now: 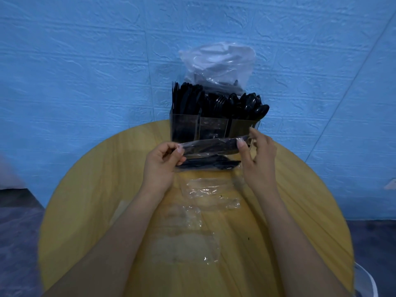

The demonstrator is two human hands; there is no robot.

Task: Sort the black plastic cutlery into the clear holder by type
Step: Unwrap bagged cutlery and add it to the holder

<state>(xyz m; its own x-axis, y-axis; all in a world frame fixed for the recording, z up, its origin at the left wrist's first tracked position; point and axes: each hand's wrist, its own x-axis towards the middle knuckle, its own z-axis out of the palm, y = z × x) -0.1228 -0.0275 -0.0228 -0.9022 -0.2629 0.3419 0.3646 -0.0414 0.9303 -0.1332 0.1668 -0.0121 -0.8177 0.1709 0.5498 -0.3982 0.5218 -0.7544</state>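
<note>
A clear three-compartment holder (212, 128) stands at the table's far edge, packed with upright black knives at left, forks in the middle and spoons at right. Just in front of it I hold a clear-wrapped packet of black cutlery (212, 146) level above the table. My left hand (161, 163) pinches its left end and my right hand (256, 154) pinches its right end. Another wrapped black cutlery packet (211, 165) lies on the table right beneath it.
A round yellow wooden table (85, 189) carries several empty clear wrappers (205, 191) between my forearms. A clear plastic bag (218, 65) with more cutlery leans on the blue wall behind the holder. A white object (366, 281) shows at the lower right.
</note>
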